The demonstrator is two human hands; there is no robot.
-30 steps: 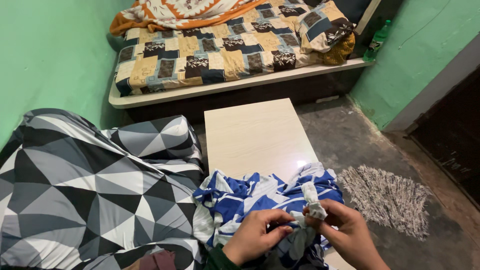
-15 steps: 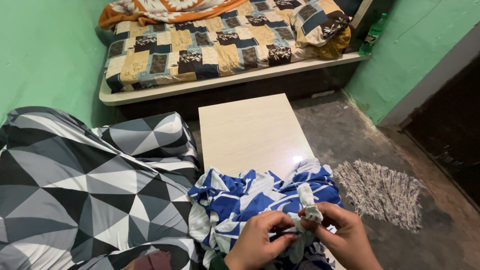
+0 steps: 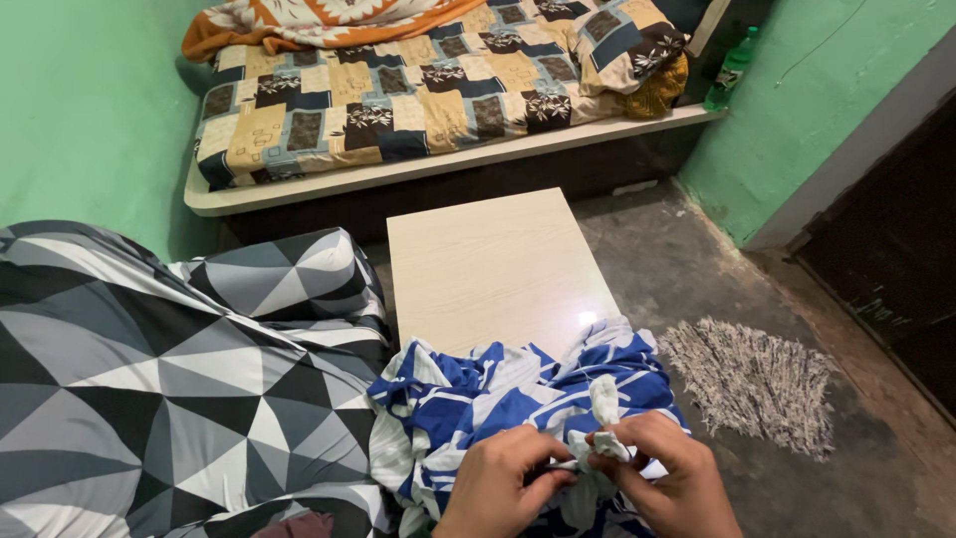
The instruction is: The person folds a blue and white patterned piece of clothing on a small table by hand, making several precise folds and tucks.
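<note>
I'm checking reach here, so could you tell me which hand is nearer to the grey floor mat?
Right. The right hand pinches the white knot just left of the mat; the left hand is further left, over the blue cloth.

A low pale wooden table (image 3: 493, 264) stands mid-frame on the grey concrete floor (image 3: 697, 269). A crumpled blue-and-white cloth (image 3: 498, 394) lies on the table's near end, at 6 o'clock from its bare top. On the floor at 3 o'clock from the table lies a shaggy grey mat (image 3: 752, 384). At 12 o'clock a low bed (image 3: 398, 174) carries a patchwork quilt (image 3: 418, 95); at 9 o'clock lies bedding in grey, black and white triangles (image 3: 169, 379)
</note>
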